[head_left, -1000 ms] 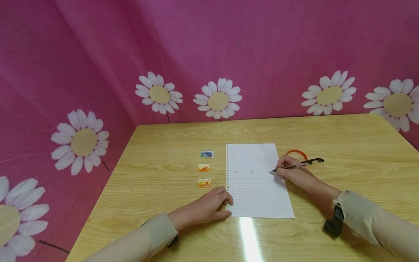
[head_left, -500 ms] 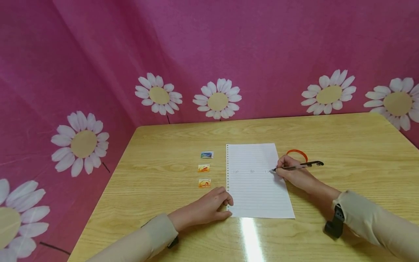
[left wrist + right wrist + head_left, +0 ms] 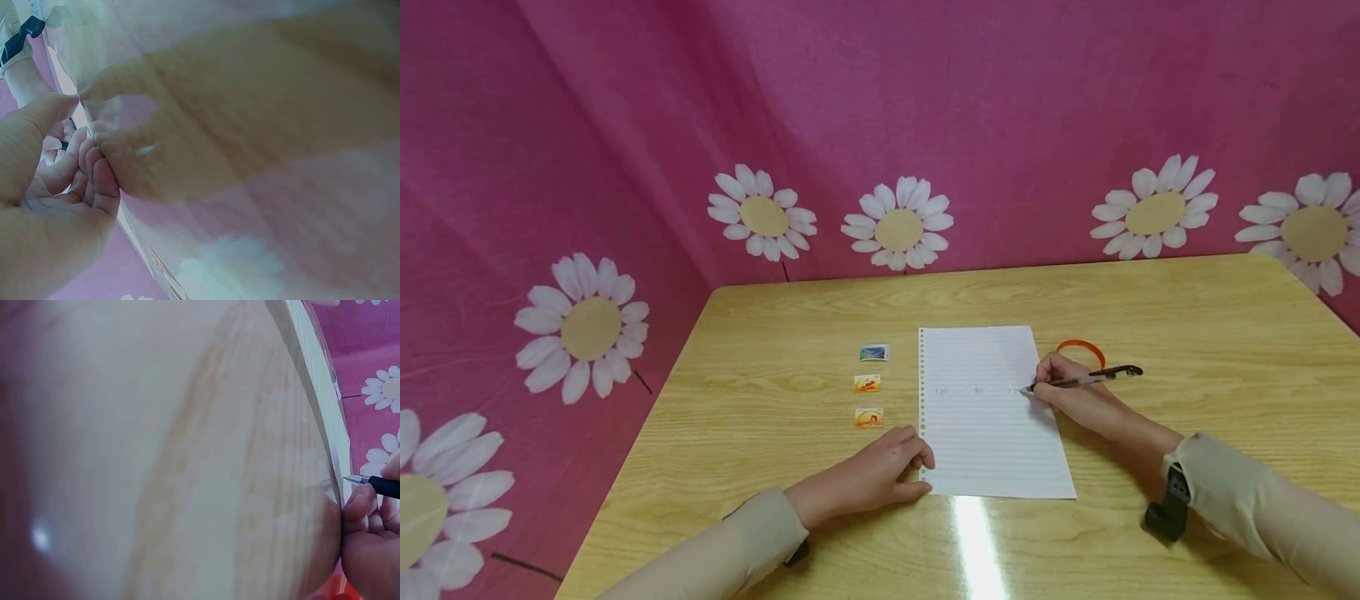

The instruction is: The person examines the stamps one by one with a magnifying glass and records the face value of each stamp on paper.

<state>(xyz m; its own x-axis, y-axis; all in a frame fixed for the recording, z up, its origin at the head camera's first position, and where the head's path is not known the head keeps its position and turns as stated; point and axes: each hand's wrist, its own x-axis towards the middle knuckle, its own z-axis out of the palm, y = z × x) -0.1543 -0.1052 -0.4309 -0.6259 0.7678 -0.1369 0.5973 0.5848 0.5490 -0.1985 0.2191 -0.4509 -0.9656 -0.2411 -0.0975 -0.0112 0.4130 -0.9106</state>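
A lined sheet of paper [image 3: 988, 450] with punched holes along its left side lies on the table, bearing handwritten numbers in a row, "120", "80" and a third beginning with 1. My right hand [image 3: 1078, 404] pinches a black pen [image 3: 1093, 377], its tip at the third number near the paper's right edge. In the right wrist view the pen [image 3: 384, 485] shows a silver tip between thumb and fingers. My left hand [image 3: 880, 471] rests on the paper's lower left edge, fingers loosely bent and holding nothing. In the left wrist view that hand [image 3: 69, 181] lies against the glossy tabletop.
Left of the paper, three small picture cards form a column: a blue one [image 3: 874, 353], a yellow one [image 3: 867, 383] and another yellow one [image 3: 868, 417]. An orange-red ring [image 3: 1082, 344] lies beyond my right hand. A pink flowered cloth [image 3: 1000, 100] hangs behind the wooden table [image 3: 760, 375].
The pen and right hand shift only very slightly at the third number. The left hand, paper and cards stay in place.
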